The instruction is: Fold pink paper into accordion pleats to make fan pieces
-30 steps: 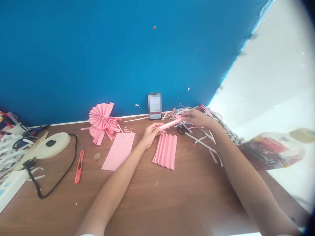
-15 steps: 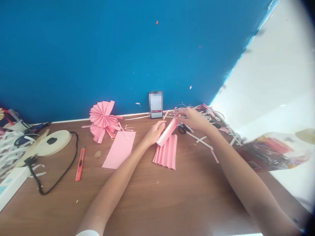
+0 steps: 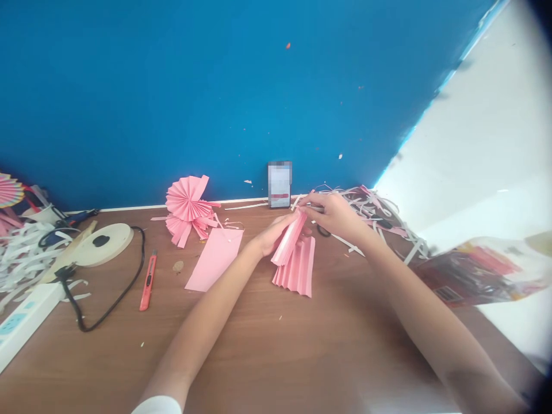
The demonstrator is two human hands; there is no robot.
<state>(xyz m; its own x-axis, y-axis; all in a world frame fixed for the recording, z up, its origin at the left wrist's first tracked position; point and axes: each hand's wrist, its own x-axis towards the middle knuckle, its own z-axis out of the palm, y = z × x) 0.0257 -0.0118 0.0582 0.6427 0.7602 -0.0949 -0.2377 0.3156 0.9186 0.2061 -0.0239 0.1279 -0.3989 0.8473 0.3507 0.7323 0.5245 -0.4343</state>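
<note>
Between my two hands is a pleated strip of pink paper [image 3: 287,242], tilted, with its folds gathered together. My left hand [image 3: 276,233] is wrapped round its left side, some fingers hidden behind the paper. At the top end, my right hand [image 3: 325,210] pinches the folds between thumb and fingers. Just below lies another pleated pink paper [image 3: 296,276], spread out on the table; whether the two are joined I cannot tell. To the left of my left hand is a flat pink sheet [image 3: 215,259], and behind it stand pink paper fans [image 3: 188,201].
A red box cutter [image 3: 148,282], a roll of tape [image 3: 103,245], a black cable [image 3: 129,299] and a white power strip [image 3: 28,322] lie left. A phone [image 3: 279,184] leans on the blue wall. Paper scraps [image 3: 388,224] and a plastic bag [image 3: 478,267] are right.
The held paper has turned more upright and its pleats now show. My left fingers have closed round it, and my right hand has come slightly closer to the left.
</note>
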